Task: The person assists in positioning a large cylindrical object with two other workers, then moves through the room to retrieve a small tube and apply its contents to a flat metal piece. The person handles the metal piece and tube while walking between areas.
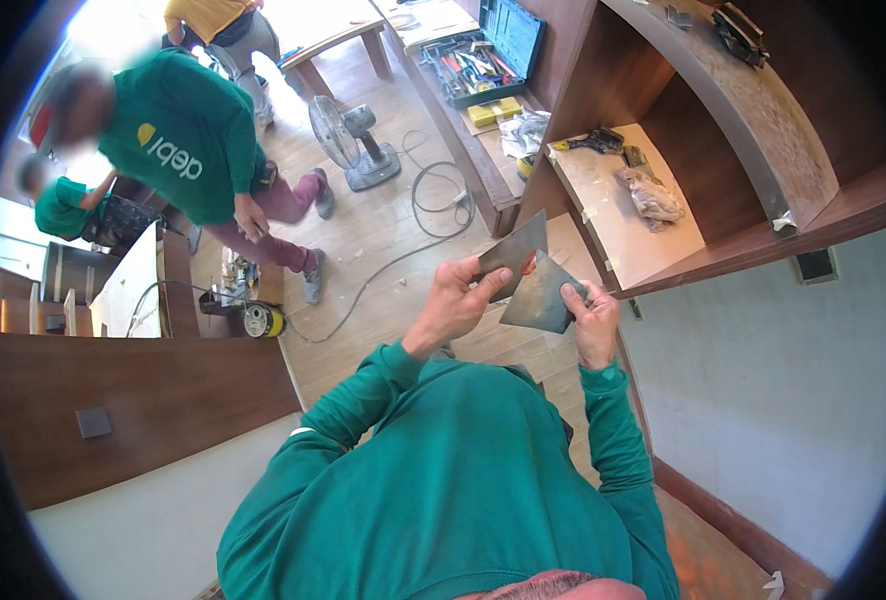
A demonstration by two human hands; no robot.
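Observation:
In front of my chest, my left hand (458, 305) is closed on a flat grey metal putty scraper (521, 242), thumb on top. My right hand (594, 328) pinches a second metal putty scraper (541, 302) by its edge. The two blades meet or overlap. Between them shows a small dab of red paste (529, 263), and I cannot tell which blade carries it.
To the right, wooden shelving (763, 120) holds a crumpled plastic bag (651, 197). An open toolbox (483, 70) sits beyond. A fan (348, 135) and a looping cable (418, 190) occupy the floor. A person in green (178, 130) stands at the left, others behind.

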